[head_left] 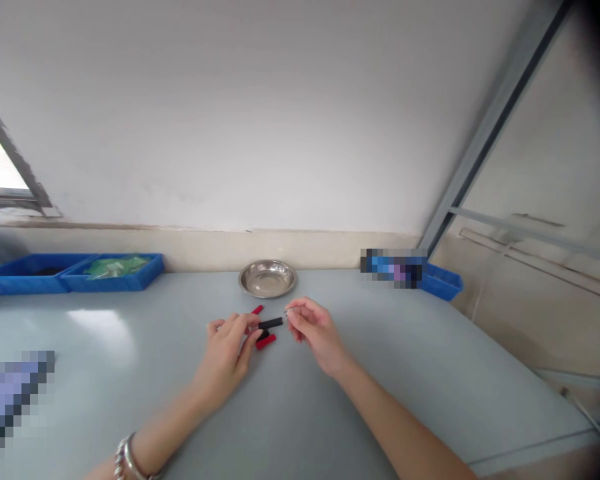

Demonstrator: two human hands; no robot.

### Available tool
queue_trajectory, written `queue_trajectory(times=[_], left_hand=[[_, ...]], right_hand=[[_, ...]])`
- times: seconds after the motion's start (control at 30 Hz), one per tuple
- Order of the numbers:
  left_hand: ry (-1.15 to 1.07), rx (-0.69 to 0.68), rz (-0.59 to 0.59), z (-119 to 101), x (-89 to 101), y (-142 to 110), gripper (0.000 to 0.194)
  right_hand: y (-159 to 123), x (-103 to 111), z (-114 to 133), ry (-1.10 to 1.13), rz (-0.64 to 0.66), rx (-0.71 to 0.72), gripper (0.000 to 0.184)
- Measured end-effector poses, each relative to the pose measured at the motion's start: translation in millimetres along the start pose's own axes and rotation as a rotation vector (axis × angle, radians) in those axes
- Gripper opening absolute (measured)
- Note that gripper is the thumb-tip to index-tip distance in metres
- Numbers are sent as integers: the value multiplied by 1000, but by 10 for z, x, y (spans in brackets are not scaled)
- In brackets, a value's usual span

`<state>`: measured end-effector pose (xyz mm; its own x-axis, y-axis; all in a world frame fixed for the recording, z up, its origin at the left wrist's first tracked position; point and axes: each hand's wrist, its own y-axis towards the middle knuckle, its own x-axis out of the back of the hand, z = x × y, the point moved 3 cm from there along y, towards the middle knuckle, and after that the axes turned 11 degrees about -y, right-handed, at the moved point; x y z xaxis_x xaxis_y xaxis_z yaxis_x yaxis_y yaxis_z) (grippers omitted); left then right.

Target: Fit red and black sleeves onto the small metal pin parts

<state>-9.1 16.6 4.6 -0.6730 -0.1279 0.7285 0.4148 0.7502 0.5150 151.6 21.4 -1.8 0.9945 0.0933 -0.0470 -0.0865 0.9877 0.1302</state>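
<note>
My left hand (230, 347) is closed, its fingertips pinching one end of a slim black tube-like piece (271, 323). The tube's free end points right, toward my right hand (313, 328). That hand is also closed, with thumb and forefinger on a small shiny metal piece (289, 311), too small to make out exactly. Just under the tube, close to my left thumb, is another black piece (264, 334), partly hidden. A red tube-like piece (266, 343) lies below it, and a second red piece (257, 309) shows beyond my left fingers.
A round metal dish (267, 293) stands on the grey table (300, 413) by the wall. Blue trays (25, 285) sit at the back left, one holding a green bag (117, 267). Another blue tray (443, 283) is at the back right, beside a pixelated patch.
</note>
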Motion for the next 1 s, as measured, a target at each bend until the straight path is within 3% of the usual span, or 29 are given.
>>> queue_trajectory(times=[1.0], left_hand=[[31, 43, -77, 5, 26, 16, 17]], right_hand=[[8, 11, -1, -156, -6, 84, 19]])
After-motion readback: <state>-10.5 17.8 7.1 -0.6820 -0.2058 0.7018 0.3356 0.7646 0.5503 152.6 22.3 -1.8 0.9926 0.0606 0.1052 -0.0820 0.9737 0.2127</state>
